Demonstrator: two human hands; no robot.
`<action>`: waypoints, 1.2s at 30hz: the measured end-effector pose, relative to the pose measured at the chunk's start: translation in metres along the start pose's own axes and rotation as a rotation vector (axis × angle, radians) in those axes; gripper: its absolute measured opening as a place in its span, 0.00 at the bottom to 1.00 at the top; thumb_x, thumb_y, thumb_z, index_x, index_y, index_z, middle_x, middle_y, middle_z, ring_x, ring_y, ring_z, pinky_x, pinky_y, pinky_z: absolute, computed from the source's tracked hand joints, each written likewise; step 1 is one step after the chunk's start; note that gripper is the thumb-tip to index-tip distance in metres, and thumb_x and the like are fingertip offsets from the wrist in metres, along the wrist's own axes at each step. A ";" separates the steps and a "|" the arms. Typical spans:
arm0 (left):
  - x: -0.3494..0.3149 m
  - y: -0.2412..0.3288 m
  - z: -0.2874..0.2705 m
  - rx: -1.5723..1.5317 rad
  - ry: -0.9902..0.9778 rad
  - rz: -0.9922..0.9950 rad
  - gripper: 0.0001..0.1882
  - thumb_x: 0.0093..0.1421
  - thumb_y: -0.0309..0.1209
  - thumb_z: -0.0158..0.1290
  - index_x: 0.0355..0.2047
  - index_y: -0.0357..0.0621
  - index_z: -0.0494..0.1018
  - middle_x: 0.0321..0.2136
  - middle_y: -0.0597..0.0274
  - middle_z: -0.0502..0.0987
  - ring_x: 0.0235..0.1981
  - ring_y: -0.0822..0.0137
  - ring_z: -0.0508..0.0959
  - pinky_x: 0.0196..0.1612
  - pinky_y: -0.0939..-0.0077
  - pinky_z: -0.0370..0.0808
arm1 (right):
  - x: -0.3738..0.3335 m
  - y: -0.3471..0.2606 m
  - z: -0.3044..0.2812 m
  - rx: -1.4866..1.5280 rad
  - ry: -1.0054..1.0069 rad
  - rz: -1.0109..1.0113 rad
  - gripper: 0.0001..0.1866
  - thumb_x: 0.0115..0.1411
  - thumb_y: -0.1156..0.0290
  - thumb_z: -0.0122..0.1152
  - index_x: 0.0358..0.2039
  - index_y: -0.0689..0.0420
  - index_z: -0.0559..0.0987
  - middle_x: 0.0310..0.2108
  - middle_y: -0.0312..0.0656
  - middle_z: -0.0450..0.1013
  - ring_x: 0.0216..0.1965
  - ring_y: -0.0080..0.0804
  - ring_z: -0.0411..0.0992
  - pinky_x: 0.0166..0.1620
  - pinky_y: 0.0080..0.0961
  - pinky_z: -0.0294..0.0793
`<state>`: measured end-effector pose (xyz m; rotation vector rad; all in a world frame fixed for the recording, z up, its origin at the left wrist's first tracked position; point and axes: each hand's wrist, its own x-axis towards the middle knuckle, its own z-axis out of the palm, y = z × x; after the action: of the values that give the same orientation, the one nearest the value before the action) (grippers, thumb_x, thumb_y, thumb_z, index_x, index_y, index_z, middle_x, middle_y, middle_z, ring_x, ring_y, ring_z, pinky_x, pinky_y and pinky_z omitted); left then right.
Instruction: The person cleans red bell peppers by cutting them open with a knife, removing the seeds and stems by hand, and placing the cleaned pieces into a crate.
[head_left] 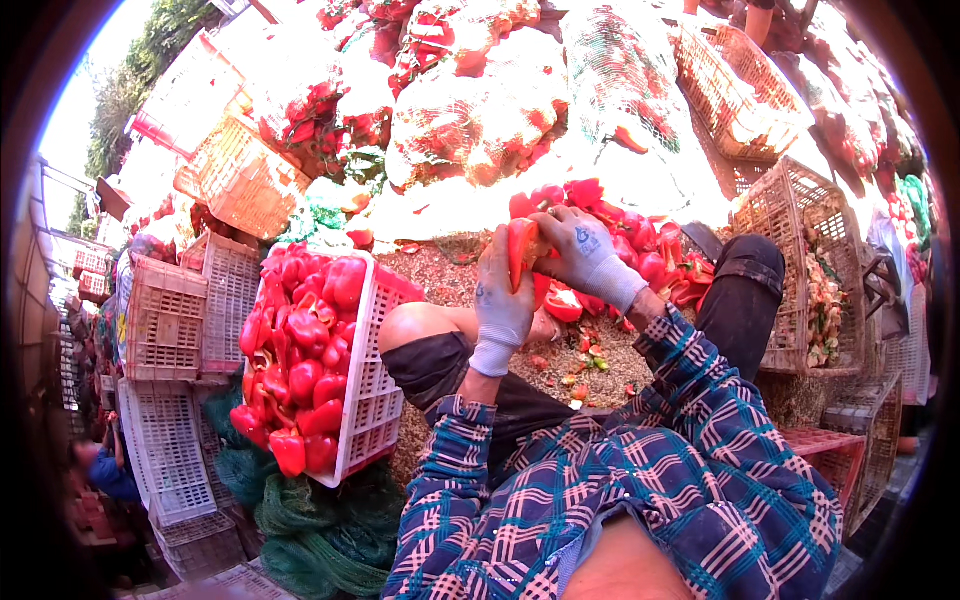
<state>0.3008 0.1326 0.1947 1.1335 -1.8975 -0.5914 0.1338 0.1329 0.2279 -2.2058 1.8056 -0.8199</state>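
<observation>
Both of my hands are in pale work gloves and meet in front of my bent knees. My left hand (pixel 502 298) is closed around a red bell pepper piece (pixel 519 252), thumb and fingers on either side of it. My right hand (pixel 588 254) presses its curled fingers against the other side of the same pepper, which looks cut open. Whether a small tool is hidden in that hand cannot be made out. Beyond and beside the right hand lies a heap of red peppers (pixel 655 265), some of them cut. Green and red scraps (pixel 592 362) lie below the hands.
At my left stands a white crate (pixel 372 370) of red peppers, tilted. Green netting (pixel 325 535) is bunched beside it. More crates (pixel 170 450) stack farther left. A crate of scraps (pixel 790 270) stands at my right. Full mesh sacks (pixel 480 120) line the far side in glare.
</observation>
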 end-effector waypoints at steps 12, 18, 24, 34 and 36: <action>-0.007 -0.047 0.048 -0.227 -0.150 -0.357 0.31 0.52 0.26 0.57 0.59 0.45 0.68 0.44 0.46 0.76 0.45 0.53 0.77 0.51 0.65 0.73 | -0.039 0.033 0.055 -0.044 0.016 0.296 0.24 0.53 0.47 0.62 0.44 0.49 0.76 0.37 0.43 0.76 0.38 0.44 0.77 0.40 0.40 0.76; -0.023 -0.065 0.061 -0.413 -0.255 -0.468 0.32 0.50 0.23 0.57 0.58 0.42 0.69 0.43 0.49 0.79 0.42 0.64 0.79 0.48 0.73 0.75 | -0.062 0.048 0.059 0.421 -0.031 0.555 0.27 0.51 0.50 0.67 0.46 0.54 0.79 0.39 0.44 0.78 0.42 0.40 0.77 0.44 0.33 0.76; -0.015 -0.028 0.056 -0.613 -0.299 -0.610 0.32 0.50 0.17 0.54 0.58 0.39 0.68 0.43 0.58 0.72 0.42 0.68 0.76 0.45 0.78 0.75 | -0.070 0.082 0.077 1.249 0.131 0.725 0.24 0.51 0.60 0.70 0.47 0.59 0.80 0.40 0.43 0.79 0.42 0.27 0.77 0.47 0.23 0.74; -0.005 -0.040 0.057 -0.607 -0.234 -0.621 0.31 0.51 0.19 0.55 0.58 0.37 0.67 0.51 0.52 0.76 0.47 0.68 0.77 0.50 0.77 0.74 | -0.049 0.203 0.012 0.711 0.257 0.690 0.19 0.53 0.59 0.70 0.41 0.57 0.80 0.31 0.37 0.79 0.32 0.24 0.75 0.38 0.22 0.74; -0.010 -0.050 0.045 -0.799 -0.128 -0.614 0.31 0.52 0.18 0.54 0.59 0.37 0.66 0.51 0.53 0.75 0.50 0.66 0.76 0.52 0.76 0.73 | -0.045 0.214 -0.053 0.376 0.405 0.701 0.27 0.52 0.55 0.70 0.48 0.57 0.77 0.37 0.43 0.79 0.39 0.31 0.77 0.42 0.26 0.74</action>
<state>0.2901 0.1162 0.1300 1.1118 -1.1593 -1.6144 -0.0805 0.1334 0.1595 -1.1046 2.1524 -1.3331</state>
